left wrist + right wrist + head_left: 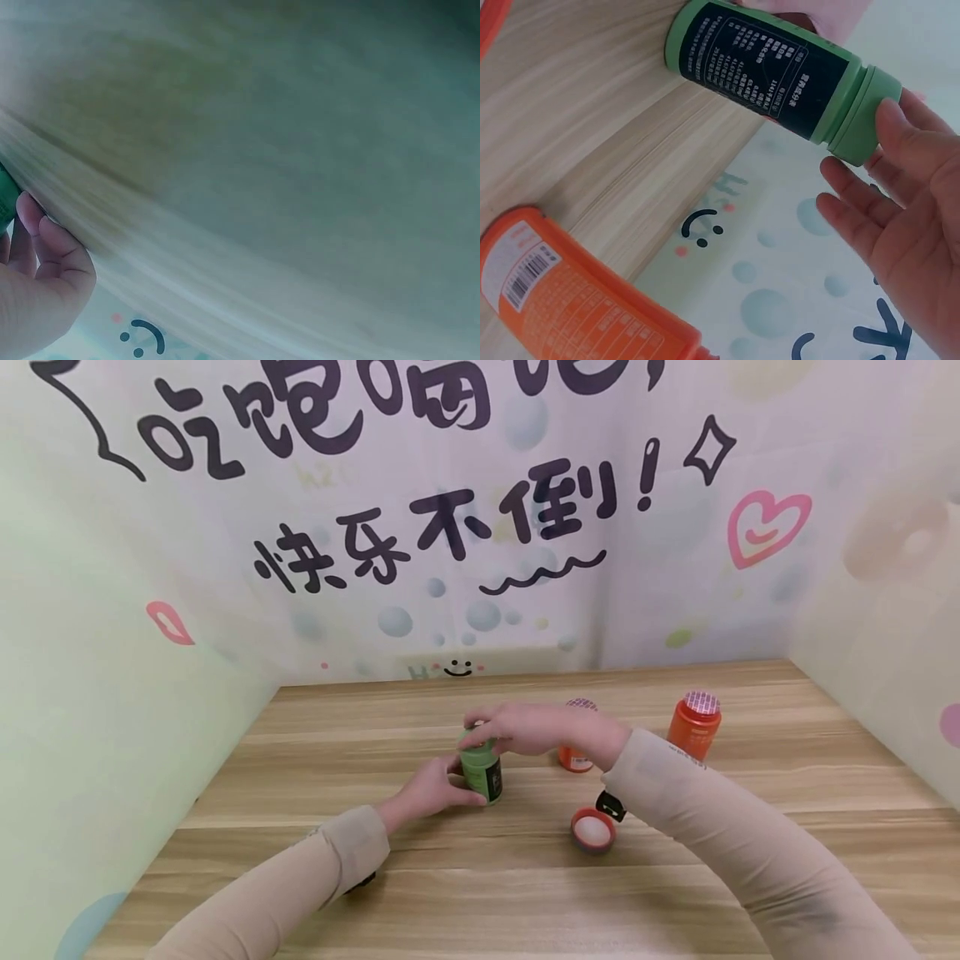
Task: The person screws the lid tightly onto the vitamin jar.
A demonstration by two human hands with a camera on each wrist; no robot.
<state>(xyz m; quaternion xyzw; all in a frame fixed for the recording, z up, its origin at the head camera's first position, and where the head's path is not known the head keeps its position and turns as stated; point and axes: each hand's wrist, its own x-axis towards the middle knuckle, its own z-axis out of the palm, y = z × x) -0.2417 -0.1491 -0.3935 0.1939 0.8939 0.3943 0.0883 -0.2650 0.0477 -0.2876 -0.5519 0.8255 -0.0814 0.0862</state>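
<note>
A green bottle [481,777] with a dark label stands upright on the wooden table, left of the two orange bottles. My left hand [427,793] grips its lower body from the left, thumb in front. From above and the right, my right hand [525,727] holds the green cap [866,116], thumb and fingers round its edge. The right wrist view shows the cap sitting on the bottle's neck, with two fingers stretched out beside it. Only a green sliver of the bottle [7,199] shows at the edge of the left wrist view.
One orange bottle [576,760] stands behind my right wrist, partly hidden; another orange bottle [693,731] is farther right, with a patterned seal on top. A loose cap [592,832] lies inside up near my right forearm. Printed fabric walls [525,635] border the table.
</note>
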